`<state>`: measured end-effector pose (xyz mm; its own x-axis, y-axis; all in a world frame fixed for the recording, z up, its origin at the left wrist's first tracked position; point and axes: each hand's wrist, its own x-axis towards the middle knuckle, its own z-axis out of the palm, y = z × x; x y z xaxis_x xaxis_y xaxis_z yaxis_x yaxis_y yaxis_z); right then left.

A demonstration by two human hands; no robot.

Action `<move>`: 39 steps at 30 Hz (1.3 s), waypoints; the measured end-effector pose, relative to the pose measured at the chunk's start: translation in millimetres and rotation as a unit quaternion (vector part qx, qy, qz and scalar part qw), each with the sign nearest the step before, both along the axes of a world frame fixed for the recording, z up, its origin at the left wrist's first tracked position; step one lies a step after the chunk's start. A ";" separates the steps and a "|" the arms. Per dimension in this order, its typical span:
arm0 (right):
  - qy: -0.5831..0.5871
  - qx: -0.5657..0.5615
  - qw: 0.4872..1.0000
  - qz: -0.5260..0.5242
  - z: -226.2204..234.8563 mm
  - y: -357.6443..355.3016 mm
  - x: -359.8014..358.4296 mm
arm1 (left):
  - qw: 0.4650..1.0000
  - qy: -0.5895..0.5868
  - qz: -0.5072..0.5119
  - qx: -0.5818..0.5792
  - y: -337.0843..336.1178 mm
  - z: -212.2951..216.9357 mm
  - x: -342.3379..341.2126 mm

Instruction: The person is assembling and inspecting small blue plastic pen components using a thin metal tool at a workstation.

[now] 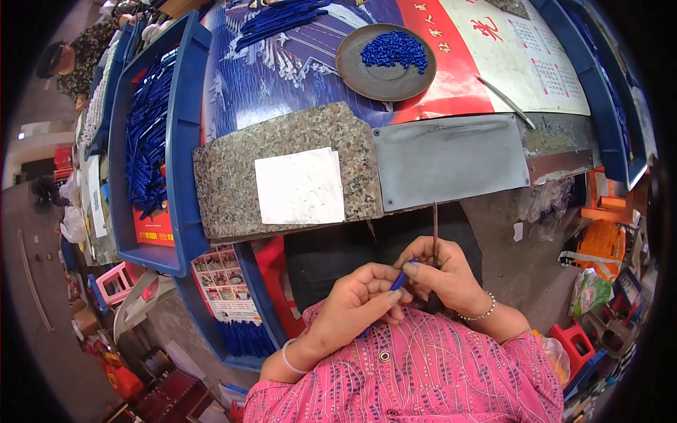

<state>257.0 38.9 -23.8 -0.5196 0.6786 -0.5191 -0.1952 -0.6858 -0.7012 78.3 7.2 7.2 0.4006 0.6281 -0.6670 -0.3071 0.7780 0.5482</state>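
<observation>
In front of my body, close to my lap, both hands meet on a slim blue piece [399, 281]. My left hand [358, 295] is closed on its lower end, with thumb and fingers pinching it. The thumb and fingers of my right hand [446, 273] close around its upper end. A thin brown stick-like tool [435, 229] also rises out of my right hand, pointing at the bench edge. My fingers cover much of the blue piece, so its exact kind cannot be made out.
Beyond my hands, a grey metal plate [451, 161] and a white paper pad [299, 186] lie on the granite slab [233, 169]. Farther back sit a round dish [352, 70] of small blue parts and pointed tweezers [504, 102]. Blue trays [185, 141] of blue sticks stand left.
</observation>
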 end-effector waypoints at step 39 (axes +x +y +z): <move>0.011 -0.011 0.999 -0.038 4.4 -2.7 -13.6 | 0.976 0.113 0.002 0.187 -10.8 -9.5 -7.9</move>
<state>243.4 36.1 -19.4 -0.4789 0.7046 -0.5236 -0.2624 -0.6841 -0.6806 70.3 -3.6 -2.3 0.2668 0.8464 -0.4609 -0.1486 0.5086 0.8481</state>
